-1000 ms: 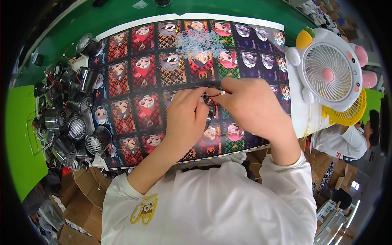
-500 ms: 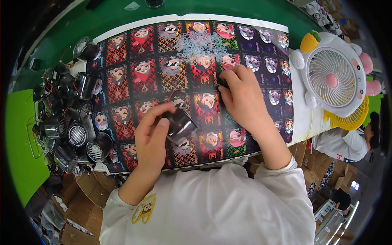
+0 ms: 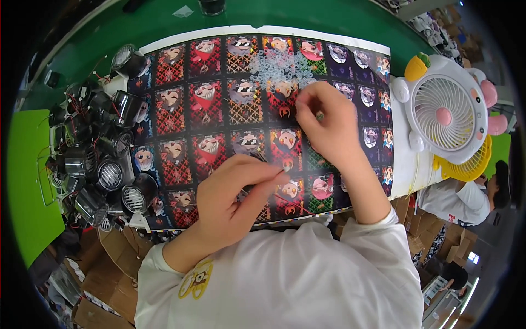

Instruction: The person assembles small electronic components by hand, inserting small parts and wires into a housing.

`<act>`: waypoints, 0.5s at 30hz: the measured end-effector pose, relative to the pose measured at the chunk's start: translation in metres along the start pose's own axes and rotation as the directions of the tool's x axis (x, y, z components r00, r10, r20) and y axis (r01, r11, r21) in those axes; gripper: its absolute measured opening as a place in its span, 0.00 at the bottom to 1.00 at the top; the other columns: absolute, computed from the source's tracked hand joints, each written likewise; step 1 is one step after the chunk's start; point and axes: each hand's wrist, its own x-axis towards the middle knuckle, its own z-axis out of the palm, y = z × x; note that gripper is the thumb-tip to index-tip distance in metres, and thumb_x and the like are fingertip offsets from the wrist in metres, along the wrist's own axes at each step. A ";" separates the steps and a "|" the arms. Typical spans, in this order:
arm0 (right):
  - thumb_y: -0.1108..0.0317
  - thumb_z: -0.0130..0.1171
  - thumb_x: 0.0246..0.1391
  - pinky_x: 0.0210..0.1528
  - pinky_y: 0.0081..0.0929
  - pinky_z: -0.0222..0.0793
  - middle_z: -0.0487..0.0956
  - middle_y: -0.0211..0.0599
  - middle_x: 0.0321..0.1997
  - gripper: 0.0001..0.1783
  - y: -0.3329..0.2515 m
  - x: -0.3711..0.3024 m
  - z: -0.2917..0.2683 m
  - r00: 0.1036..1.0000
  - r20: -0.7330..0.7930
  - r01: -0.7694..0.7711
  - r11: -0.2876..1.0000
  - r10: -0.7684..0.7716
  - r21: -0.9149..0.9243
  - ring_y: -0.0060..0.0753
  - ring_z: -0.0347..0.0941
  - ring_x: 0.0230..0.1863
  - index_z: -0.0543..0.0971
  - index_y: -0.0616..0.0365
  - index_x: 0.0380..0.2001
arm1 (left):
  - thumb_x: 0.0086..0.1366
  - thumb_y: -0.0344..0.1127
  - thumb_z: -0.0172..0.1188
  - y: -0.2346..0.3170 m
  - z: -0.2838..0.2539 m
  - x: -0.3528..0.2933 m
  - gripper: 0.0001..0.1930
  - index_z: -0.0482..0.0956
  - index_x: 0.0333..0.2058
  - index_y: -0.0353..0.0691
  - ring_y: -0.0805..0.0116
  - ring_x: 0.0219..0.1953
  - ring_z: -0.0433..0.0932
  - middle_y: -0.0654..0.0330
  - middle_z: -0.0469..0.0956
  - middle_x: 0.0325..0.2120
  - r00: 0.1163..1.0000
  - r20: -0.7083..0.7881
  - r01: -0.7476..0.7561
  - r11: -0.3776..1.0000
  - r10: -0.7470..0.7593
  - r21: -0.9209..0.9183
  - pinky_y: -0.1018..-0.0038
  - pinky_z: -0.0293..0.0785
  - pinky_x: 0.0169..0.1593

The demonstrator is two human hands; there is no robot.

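Note:
My left hand [image 3: 235, 200] is closed in a pinch over the near middle of the printed sheet [image 3: 181, 131]. A small tip, which looks like the end of a thin wire [image 3: 285, 169], shows at its fingertips. A dark red wire [image 3: 296, 205] runs across the sheet beside these fingers. The black cylinder from before does not show; whether it is under this hand I cannot tell. Farther right, my right hand [image 3: 329, 120] has thumb and fingers pressed together near the pile of small clear rings [image 3: 282, 68]. What they hold, if anything, is too small to make out.
Several black cylindrical housings with vented ends and wires [image 3: 112, 175] are heaped at the left. A white fan with a pink hub [image 3: 444, 116] stands at the right, a yellow basket-like thing [image 3: 466, 164] below it. A dark round container [image 3: 212, 6] sits at the far edge.
My left hand has moved right, and the black cylinder in it has gone out of sight. My right hand stays near the rings, its fingers now pinched. The whole view has shifted slightly.

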 end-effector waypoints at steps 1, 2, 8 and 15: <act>0.80 0.57 0.51 0.36 0.28 0.68 0.77 0.39 0.34 0.06 -0.016 -0.005 -0.013 0.987 0.091 -0.153 0.929 0.129 0.338 0.33 0.74 0.33 0.75 0.62 0.33 | 0.62 0.19 0.61 -0.001 0.007 0.005 0.08 0.79 0.41 0.31 0.74 0.30 0.79 0.56 0.82 0.30 0.994 -0.104 0.032 0.999 -0.035 -0.028 0.78 0.73 0.31; 0.81 0.57 0.50 0.35 0.24 0.67 0.77 0.36 0.34 0.06 -0.029 -0.012 -0.028 0.950 0.212 -0.313 0.730 0.231 0.607 0.26 0.72 0.32 0.76 0.63 0.33 | 0.62 0.19 0.61 0.002 0.010 0.008 0.08 0.79 0.41 0.31 0.74 0.30 0.79 0.56 0.82 0.30 0.995 -0.098 0.029 0.999 -0.032 -0.034 0.78 0.73 0.31; 0.85 0.53 0.48 0.36 0.18 0.62 0.71 0.35 0.38 0.09 -0.053 -0.037 -0.049 0.961 0.257 -0.266 0.595 0.103 0.758 0.21 0.66 0.36 0.76 0.65 0.34 | 0.68 0.22 0.55 0.008 0.019 0.013 0.07 0.77 0.43 0.31 0.80 0.34 0.78 0.61 0.79 0.31 0.967 -0.018 0.232 0.909 -0.253 -0.345 0.83 0.74 0.33; 0.83 0.56 0.51 0.37 0.18 0.61 0.70 0.33 0.39 0.06 -0.052 -0.045 -0.044 0.864 0.442 -0.494 0.243 0.240 0.835 0.20 0.65 0.38 0.75 0.66 0.34 | 0.69 0.23 0.53 0.004 0.030 0.011 0.05 0.76 0.42 0.31 0.80 0.33 0.77 0.61 0.77 0.33 0.969 -0.034 0.210 0.889 -0.244 -0.407 0.82 0.75 0.35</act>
